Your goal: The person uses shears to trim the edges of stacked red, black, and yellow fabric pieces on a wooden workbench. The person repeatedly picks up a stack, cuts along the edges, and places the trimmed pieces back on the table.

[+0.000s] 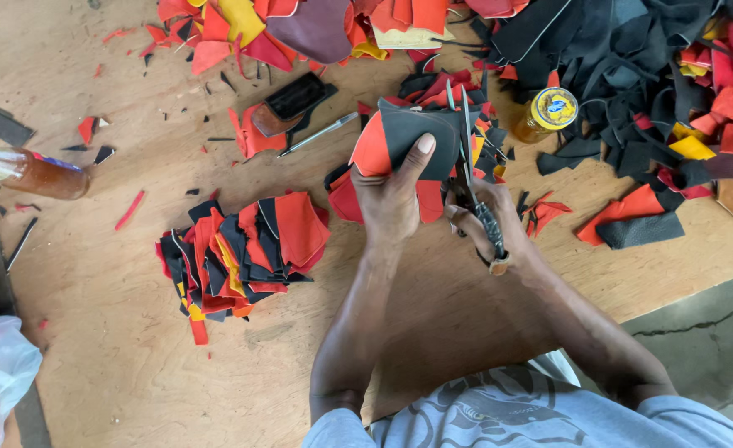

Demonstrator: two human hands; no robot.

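Centrally, the left hand [390,203] pinches a black leather piece [420,137] taut, thumb on top. Just right of it, the right hand [487,220] grips scissors [469,170], blades at its edge.

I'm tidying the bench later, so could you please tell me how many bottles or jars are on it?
2: a bottle of brown liquid lying at the left edge, and a yellow-lidded jar beside the dark scrap heap at upper right. More may be buried under scraps.

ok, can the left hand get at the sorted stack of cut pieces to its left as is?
Probably not right away: the left hand is gripping a black and red piece that the scissors in the right hand are cutting. The path to the stack looks bare.
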